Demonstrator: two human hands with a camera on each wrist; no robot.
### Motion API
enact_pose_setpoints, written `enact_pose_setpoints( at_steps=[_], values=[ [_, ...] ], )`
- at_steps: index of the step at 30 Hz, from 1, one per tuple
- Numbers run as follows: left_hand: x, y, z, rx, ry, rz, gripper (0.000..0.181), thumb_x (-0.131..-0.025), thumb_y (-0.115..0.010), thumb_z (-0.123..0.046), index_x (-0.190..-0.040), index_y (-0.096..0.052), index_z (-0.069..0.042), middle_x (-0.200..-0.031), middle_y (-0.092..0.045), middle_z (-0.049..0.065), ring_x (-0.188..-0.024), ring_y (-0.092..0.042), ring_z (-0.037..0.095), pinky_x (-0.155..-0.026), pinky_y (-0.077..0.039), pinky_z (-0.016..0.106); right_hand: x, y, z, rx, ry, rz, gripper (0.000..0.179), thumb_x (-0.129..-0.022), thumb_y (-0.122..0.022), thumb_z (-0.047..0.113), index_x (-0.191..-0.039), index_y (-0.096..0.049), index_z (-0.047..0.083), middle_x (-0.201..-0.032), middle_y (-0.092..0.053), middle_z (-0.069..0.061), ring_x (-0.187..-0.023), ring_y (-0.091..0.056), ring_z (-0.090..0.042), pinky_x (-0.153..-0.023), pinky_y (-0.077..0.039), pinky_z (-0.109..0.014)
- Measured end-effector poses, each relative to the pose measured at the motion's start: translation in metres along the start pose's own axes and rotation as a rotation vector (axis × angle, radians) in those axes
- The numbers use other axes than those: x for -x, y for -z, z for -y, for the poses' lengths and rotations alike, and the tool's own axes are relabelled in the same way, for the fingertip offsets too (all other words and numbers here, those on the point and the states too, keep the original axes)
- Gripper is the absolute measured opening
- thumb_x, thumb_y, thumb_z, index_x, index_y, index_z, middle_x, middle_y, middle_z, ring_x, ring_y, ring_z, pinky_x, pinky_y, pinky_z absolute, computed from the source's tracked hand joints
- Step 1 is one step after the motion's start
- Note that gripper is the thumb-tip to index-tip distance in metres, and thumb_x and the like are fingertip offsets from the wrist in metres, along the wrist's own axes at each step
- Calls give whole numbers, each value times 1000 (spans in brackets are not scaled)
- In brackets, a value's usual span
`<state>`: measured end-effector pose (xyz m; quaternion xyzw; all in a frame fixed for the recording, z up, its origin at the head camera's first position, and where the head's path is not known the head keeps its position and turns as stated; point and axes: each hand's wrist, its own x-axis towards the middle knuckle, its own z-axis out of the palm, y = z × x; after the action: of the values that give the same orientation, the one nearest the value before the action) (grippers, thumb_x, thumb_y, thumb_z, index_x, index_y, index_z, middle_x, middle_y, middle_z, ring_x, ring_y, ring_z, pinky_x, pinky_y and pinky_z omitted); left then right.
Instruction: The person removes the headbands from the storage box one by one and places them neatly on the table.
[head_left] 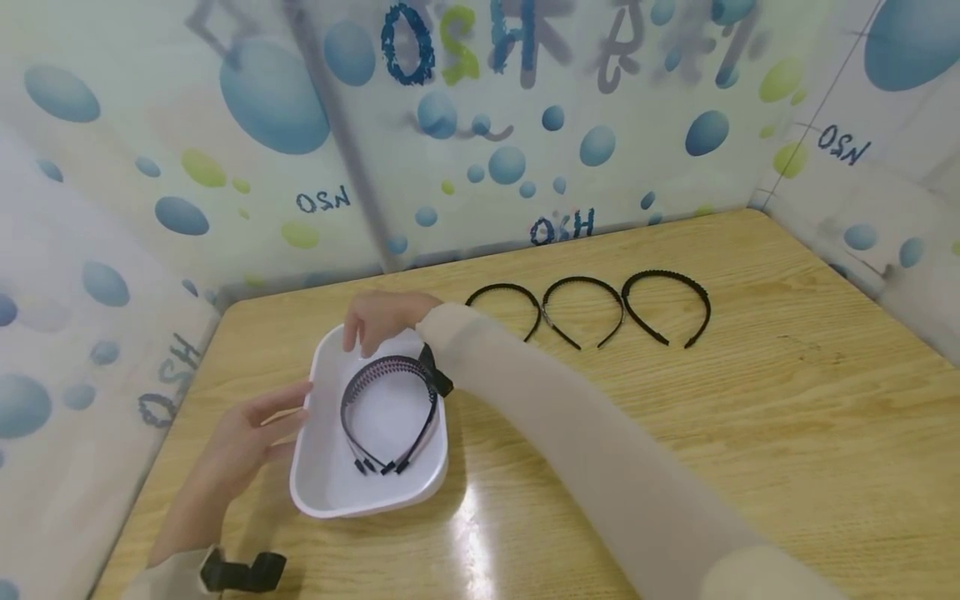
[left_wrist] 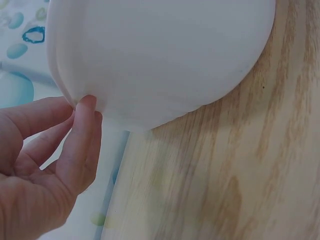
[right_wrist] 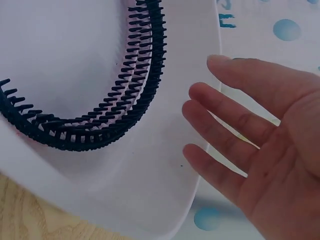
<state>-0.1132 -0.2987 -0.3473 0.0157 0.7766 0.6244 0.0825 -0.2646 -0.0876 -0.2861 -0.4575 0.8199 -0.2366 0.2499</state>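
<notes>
A white plastic tray (head_left: 321, 467) stands on the table with several dark toothed headbands (head_left: 390, 362) nested together inside it. At the tray's left side, my left hand (head_left: 243, 442) pinches the rim between thumb and fingertips, as the left wrist view shows. Over the far end of the tray is my right hand (head_left: 382, 317), holding nothing. In the right wrist view its fingers (right_wrist: 225, 120) are spread and slightly bent, apart from the headbands' teeth (right_wrist: 135, 75).
Three black headbands lie in a row right of the tray: a left one (head_left: 504, 287), a middle one (head_left: 581, 280) and a right one (head_left: 678, 277). My right forearm (head_left: 555, 425) crosses over the wooden table (head_left: 787, 433). A dotted wall covering (head_left: 480, 192) stands behind.
</notes>
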Motion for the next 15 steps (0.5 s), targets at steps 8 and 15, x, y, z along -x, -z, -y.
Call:
enact_pose_setpoints(
  at_steps=[8,15],
  values=[
    [-2,-1,-1,-14,-1,9,44,-90,-59,-11,-132,-48,-3,-108,-59,-18,-95,-59,2,-75,-55,30,-4,0,5,8,-166,89,30,-83,-66,5,-112,-66,15,-104,-62,2,-88,-56,-14,-81,-50,-29],
    [-1,-1,-1,-14,-12,21,45,-90,-59,-10,-131,-46,1,-108,-60,-16,-95,-60,4,-75,-55,32,-11,-7,1,69,-251,97,30,-79,-69,4,-105,-69,19,-93,-63,8,-83,-55,-11,-72,-50,-26]
  ],
)
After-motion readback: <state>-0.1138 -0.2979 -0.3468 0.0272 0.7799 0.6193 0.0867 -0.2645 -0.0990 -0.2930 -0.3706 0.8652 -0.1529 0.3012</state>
